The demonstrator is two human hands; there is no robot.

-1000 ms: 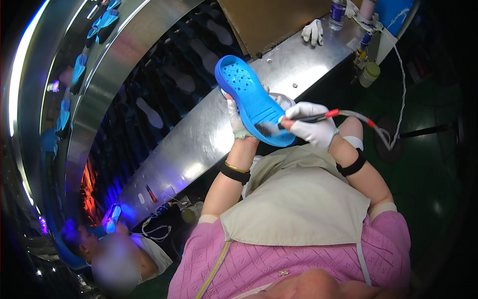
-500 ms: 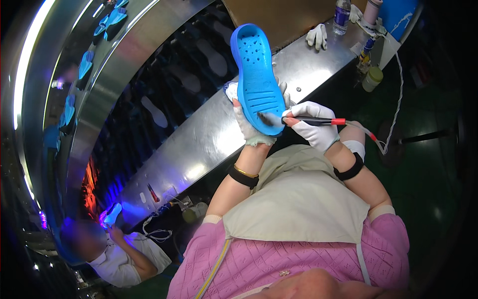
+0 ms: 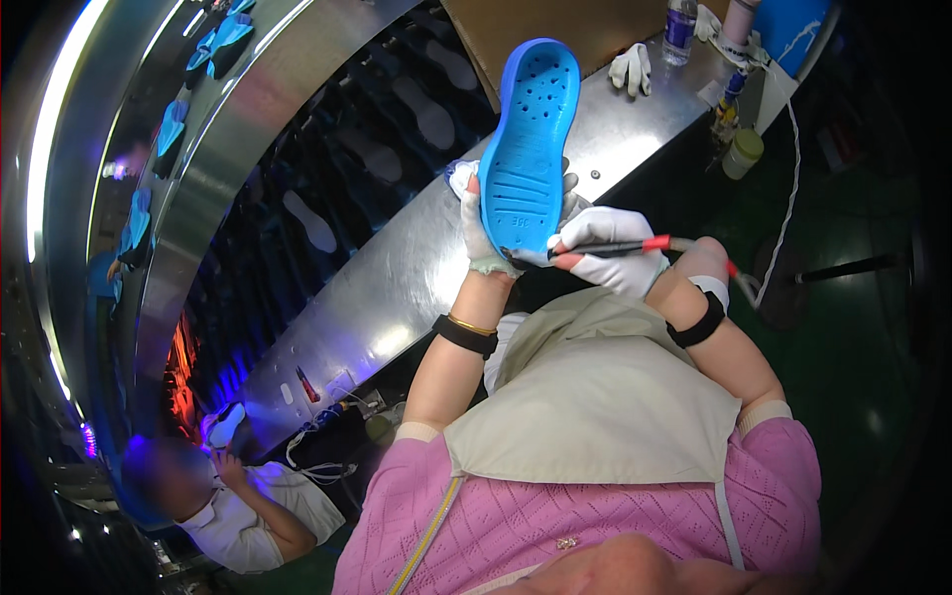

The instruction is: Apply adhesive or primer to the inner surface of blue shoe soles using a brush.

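Observation:
A blue shoe sole (image 3: 526, 164) with holes at its toe and ridges toward the heel is held up before me, toe pointing away. My left hand (image 3: 479, 230), in a white glove with bare fingertips, grips it from beneath, fingers on both sides. In my gloved right hand (image 3: 607, 248) is a brush (image 3: 610, 248) with a black and red handle, fed by a thin tube or cord. The bristles touch the rim at the sole's heel end. A white thing (image 3: 460, 178), perhaps cloth, shows beside my left fingers.
Under the sole runs a metal bench (image 3: 387, 288). Beyond it lies a dark conveyor (image 3: 367, 119) with pale insoles. A white glove (image 3: 631, 69), a bottle (image 3: 680, 32) and a jar (image 3: 742, 156) are at the far right. Another person (image 3: 248, 506) handles a sole at lower left.
The sole has shifted a little right and turned more upright. The brush has gone from inside the heel to its near rim. The other person's hand has moved slightly.

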